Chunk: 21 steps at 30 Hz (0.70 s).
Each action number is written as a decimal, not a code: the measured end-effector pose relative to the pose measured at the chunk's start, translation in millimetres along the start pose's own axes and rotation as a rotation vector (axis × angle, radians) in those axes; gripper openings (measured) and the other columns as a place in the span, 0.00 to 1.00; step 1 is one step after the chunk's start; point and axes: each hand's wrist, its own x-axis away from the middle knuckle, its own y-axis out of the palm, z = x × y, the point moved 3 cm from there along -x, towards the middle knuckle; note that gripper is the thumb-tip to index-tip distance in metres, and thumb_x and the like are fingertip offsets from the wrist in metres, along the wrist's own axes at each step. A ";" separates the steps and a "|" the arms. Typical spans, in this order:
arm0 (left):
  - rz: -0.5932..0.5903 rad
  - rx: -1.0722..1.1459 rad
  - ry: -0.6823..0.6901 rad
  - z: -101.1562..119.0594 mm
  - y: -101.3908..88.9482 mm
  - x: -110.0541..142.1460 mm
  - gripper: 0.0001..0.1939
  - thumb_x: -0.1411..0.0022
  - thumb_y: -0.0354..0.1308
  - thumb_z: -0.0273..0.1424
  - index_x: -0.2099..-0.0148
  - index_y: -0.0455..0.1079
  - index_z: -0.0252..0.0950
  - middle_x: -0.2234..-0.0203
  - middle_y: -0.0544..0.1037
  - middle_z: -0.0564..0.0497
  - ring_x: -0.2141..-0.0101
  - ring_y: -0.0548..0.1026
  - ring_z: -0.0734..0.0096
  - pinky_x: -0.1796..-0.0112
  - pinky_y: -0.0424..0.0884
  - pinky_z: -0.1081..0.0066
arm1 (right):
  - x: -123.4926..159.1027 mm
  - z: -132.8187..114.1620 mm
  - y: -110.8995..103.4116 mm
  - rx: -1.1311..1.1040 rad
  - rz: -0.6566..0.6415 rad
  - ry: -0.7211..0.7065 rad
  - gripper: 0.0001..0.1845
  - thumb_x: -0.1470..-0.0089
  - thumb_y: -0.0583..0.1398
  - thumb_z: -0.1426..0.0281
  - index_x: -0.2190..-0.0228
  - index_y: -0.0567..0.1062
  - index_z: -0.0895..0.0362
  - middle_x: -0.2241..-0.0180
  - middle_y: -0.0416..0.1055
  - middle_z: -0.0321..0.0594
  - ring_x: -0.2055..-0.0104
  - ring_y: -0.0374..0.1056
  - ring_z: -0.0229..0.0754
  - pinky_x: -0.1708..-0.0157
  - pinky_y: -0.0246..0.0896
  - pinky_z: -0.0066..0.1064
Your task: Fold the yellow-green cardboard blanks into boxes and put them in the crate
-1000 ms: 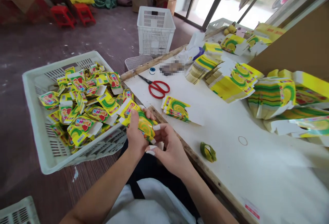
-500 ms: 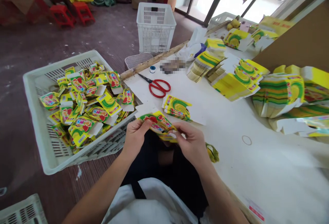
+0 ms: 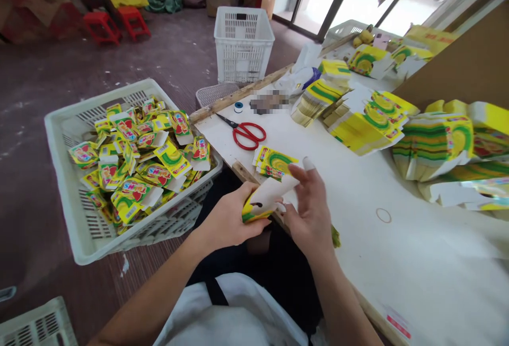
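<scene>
My left hand (image 3: pixel 230 216) grips a small yellow and green carton (image 3: pixel 260 203), its white end flaps standing out toward the right. Beside those flaps is my right hand (image 3: pixel 310 208), fingers apart, with a white covering on one fingertip. Its thumb is close to the carton's open end; whether it touches I cannot tell. Just beyond the hands, several flat cartons (image 3: pixel 274 160) lie on the white table (image 3: pixel 429 261). To the left, a white plastic crate (image 3: pixel 66 197) holds a heap of similar cartons (image 3: pixel 135 160).
Red-handled scissors (image 3: pixel 248 135) and a small blue-topped spool (image 3: pixel 238 107) lie near the table's wooden edge. Stacks of folded cartons (image 3: pixel 429 144) stand at the right. A rubber band (image 3: pixel 384 215) lies on the tabletop. Another white crate (image 3: pixel 243 44) and red stools (image 3: pixel 101 27) are on the floor.
The carton has turned from its printed face to its open end with white flaps. My right hand has let go of it and spread its fingers; my left hand still holds it.
</scene>
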 end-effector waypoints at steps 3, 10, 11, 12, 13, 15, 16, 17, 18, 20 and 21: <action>0.014 0.034 0.007 -7.8 3.6 0.8 0.21 0.47 0.67 0.32 0.53 0.65 0.38 0.62 0.78 0.53 0.64 0.78 0.66 0.61 0.72 0.70 | 5.3 20.9 12.6 -0.394 -0.081 0.357 0.26 0.43 0.62 0.58 0.45 0.68 0.49 0.52 0.76 0.45 0.55 0.75 0.48 0.57 0.73 0.43; 0.189 -0.169 -0.128 -23.9 14.8 6.1 0.44 0.55 0.73 0.31 0.40 0.52 0.40 0.51 0.73 0.46 0.52 0.75 0.54 0.51 0.72 0.56 | 7.0 25.7 13.4 -0.414 0.228 0.517 0.14 0.59 0.72 0.59 0.72 0.79 0.54 0.71 0.80 0.36 0.69 0.74 0.42 0.64 0.72 0.36; 0.203 -0.197 -0.116 -24.6 18.7 7.8 0.45 0.54 0.72 0.30 0.39 0.50 0.40 0.49 0.71 0.44 0.50 0.74 0.53 0.50 0.72 0.54 | 6.4 24.4 13.0 -0.430 0.237 0.518 0.14 0.59 0.73 0.60 0.72 0.79 0.53 0.70 0.80 0.36 0.68 0.74 0.42 0.63 0.72 0.36; 0.217 -0.215 -0.102 -25.5 22.0 9.4 0.45 0.52 0.70 0.29 0.38 0.48 0.41 0.48 0.70 0.43 0.50 0.74 0.53 0.50 0.72 0.54 | 6.1 23.6 13.5 -0.458 0.209 0.536 0.14 0.60 0.73 0.60 0.71 0.80 0.53 0.69 0.81 0.36 0.67 0.75 0.43 0.61 0.72 0.37; 0.223 -0.223 -0.085 -26.3 24.7 10.9 0.44 0.51 0.67 0.28 0.37 0.47 0.41 0.48 0.69 0.43 0.50 0.74 0.53 0.51 0.73 0.54 | 6.0 23.2 14.6 -0.493 0.150 0.572 0.15 0.60 0.73 0.60 0.71 0.80 0.53 0.68 0.81 0.37 0.66 0.75 0.44 0.60 0.72 0.38; 0.187 -0.225 -0.009 -27.3 28.4 12.6 0.42 0.50 0.62 0.26 0.37 0.44 0.41 0.49 0.68 0.43 0.52 0.75 0.55 0.54 0.74 0.56 | 6.8 22.8 18.0 -0.555 -0.026 0.658 0.17 0.60 0.73 0.59 0.68 0.80 0.54 0.66 0.81 0.39 0.62 0.76 0.47 0.56 0.71 0.42; 0.147 -0.224 0.046 -27.2 29.4 12.9 0.43 0.51 0.61 0.25 0.37 0.43 0.41 0.49 0.67 0.43 0.53 0.75 0.55 0.55 0.74 0.57 | 7.5 22.9 19.5 -0.573 -0.106 0.693 0.19 0.60 0.73 0.58 0.67 0.80 0.54 0.65 0.81 0.40 0.60 0.76 0.49 0.54 0.71 0.43; 0.102 -0.221 0.103 -27.0 30.0 13.2 0.43 0.52 0.60 0.25 0.37 0.42 0.41 0.49 0.66 0.42 0.53 0.74 0.55 0.56 0.74 0.57 | 8.2 23.2 20.6 -0.581 -0.164 0.718 0.20 0.61 0.73 0.58 0.65 0.80 0.54 0.63 0.81 0.41 0.57 0.76 0.51 0.52 0.70 0.44; 0.062 -0.215 0.151 -26.8 30.0 13.3 0.44 0.52 0.59 0.25 0.37 0.42 0.41 0.49 0.65 0.42 0.53 0.74 0.55 0.56 0.74 0.58 | 8.7 24.0 21.4 -0.579 -0.194 0.730 0.22 0.61 0.73 0.58 0.63 0.80 0.54 0.61 0.81 0.42 0.55 0.75 0.52 0.50 0.69 0.45; 0.022 -0.200 0.201 -26.3 27.5 13.2 0.42 0.52 0.58 0.25 0.38 0.43 0.41 0.50 0.64 0.43 0.54 0.73 0.56 0.58 0.74 0.59 | 9.0 26.2 22.6 -0.564 -0.190 0.723 0.24 0.61 0.72 0.56 0.61 0.79 0.54 0.60 0.81 0.42 0.54 0.75 0.52 0.50 0.68 0.45; 0.024 -0.193 0.206 -25.9 25.2 12.9 0.40 0.52 0.57 0.25 0.39 0.44 0.41 0.51 0.64 0.44 0.55 0.73 0.57 0.59 0.73 0.60 | 9.1 27.3 23.2 -0.547 -0.177 0.707 0.25 0.60 0.71 0.54 0.61 0.79 0.54 0.61 0.81 0.42 0.55 0.75 0.52 0.50 0.68 0.45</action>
